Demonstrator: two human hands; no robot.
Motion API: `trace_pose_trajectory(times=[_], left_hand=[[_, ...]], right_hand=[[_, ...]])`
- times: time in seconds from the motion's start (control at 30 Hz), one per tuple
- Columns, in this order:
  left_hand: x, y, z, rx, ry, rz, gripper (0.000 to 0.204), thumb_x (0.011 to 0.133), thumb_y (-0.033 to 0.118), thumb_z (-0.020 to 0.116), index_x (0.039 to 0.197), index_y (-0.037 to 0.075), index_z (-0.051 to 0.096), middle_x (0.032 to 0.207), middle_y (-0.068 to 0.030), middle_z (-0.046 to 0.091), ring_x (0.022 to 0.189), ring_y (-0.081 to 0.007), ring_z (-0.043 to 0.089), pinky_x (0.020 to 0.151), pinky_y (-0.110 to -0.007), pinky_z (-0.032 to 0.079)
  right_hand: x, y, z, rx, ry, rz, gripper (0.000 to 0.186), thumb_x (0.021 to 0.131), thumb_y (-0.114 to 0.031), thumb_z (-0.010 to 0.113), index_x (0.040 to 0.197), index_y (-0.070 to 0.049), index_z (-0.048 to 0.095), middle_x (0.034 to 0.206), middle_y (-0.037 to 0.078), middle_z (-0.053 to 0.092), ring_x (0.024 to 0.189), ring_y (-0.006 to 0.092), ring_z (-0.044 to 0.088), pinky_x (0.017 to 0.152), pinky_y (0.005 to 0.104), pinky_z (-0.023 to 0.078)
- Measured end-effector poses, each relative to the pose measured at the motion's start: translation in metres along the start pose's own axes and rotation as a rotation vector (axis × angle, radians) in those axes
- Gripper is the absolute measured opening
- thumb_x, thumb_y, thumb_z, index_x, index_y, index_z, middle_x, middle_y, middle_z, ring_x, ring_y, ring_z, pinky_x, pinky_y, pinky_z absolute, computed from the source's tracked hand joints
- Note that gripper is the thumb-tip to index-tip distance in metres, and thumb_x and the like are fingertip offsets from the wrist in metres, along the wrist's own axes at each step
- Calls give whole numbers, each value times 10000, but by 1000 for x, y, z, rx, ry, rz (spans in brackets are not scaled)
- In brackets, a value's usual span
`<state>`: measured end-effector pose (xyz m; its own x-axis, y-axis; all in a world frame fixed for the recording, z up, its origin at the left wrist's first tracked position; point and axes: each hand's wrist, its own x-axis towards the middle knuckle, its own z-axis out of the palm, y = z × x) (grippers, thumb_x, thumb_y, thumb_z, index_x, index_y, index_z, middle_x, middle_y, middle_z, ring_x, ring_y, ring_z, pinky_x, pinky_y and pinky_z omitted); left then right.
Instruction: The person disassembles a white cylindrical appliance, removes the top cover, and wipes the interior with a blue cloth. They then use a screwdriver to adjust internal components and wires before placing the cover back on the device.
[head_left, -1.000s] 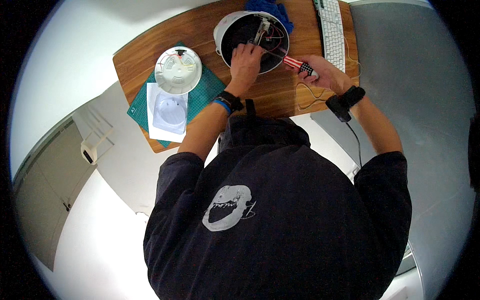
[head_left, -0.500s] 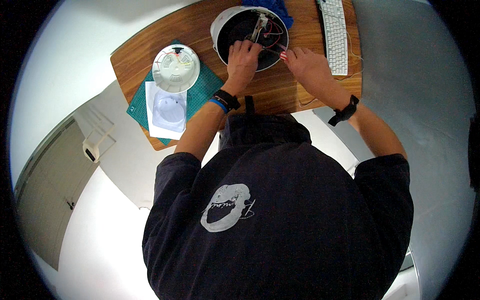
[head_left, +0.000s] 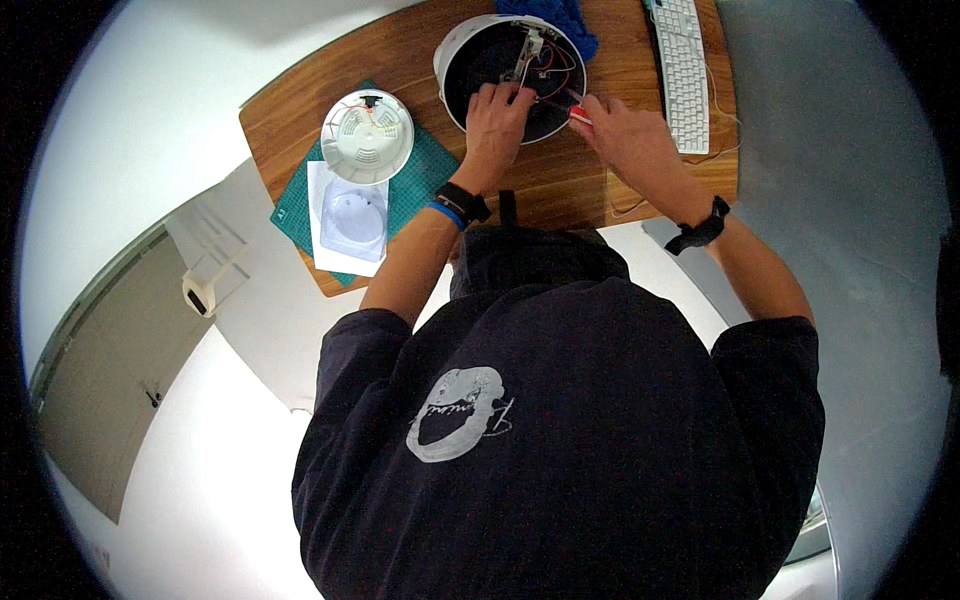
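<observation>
A round white housing (head_left: 450,45) with a dark interior holds a metal bracket (head_left: 529,50) and thin red and white wires. My left hand (head_left: 495,132) reaches inside it from the near side, curled fingertips at the bracket's lower end; what they pinch, if anything, is hidden. My right hand (head_left: 637,148), back upward, grips a red-and-white handled tool (head_left: 582,116) at the housing's lower right rim, its thin tip reaching inside. Left of them, a white plastic disc (head_left: 362,150) with small wires rests on a green cutting mat (head_left: 420,165).
A wooden table (head_left: 275,120) carries white paper sheets (head_left: 350,250) on the mat, a blue cloth (head_left: 570,25) behind the housing, and a white keyboard (head_left: 683,75) with a cord at the right. A pale object (head_left: 198,295) is below at left.
Since a second ago my right hand has turned back-up and closed over most of the striped handle. The table has shifted slightly rightward in view. My left hand stays inside the housing.
</observation>
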<state>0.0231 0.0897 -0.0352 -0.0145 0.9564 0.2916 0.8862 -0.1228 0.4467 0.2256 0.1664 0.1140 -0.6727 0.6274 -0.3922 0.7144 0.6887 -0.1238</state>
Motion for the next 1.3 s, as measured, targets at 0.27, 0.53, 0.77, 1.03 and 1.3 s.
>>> trace_pose_trajectory(times=[0.27,0.53,0.77,1.03,1.3], left_hand=[[1,1,3,38,1,5,176,943,118,697,1119,133,686,1062,-65,727,1033,-307,640,887,-475,515],[2,0,5,67,-9,5,81,1000,172,693,1071,134,702,1038,-42,747,996,-305,662,857,-469,525],[2,-1,6,59,18,17,70,992,169,702,1046,127,689,1016,-42,740,981,-309,656,854,-469,522],[4,-1,3,36,12,11,50,985,161,710,1028,136,713,1011,-48,757,967,-315,655,851,-469,525],[5,-1,1,34,-2,6,114,965,151,737,1079,147,729,1011,-49,755,959,-310,650,841,-467,528]], right_hand=[[-10,20,10,46,434,-352,328,1062,-190,656,1362,-72,600,1223,193,609,1057,342,717,855,468,634],[-17,22,8,130,109,-133,444,1062,-284,702,1425,-67,566,1220,171,630,1012,352,715,833,439,612],[-20,25,17,147,225,-222,407,1049,-182,688,1436,-97,592,1231,164,601,1140,366,666,941,470,589],[-20,37,23,227,436,-252,381,1036,-81,659,1414,-92,605,1291,187,561,1266,400,568,1083,490,529],[-25,38,11,238,98,15,321,1091,-230,646,1392,-128,605,1254,209,610,1144,416,689,909,518,617]])
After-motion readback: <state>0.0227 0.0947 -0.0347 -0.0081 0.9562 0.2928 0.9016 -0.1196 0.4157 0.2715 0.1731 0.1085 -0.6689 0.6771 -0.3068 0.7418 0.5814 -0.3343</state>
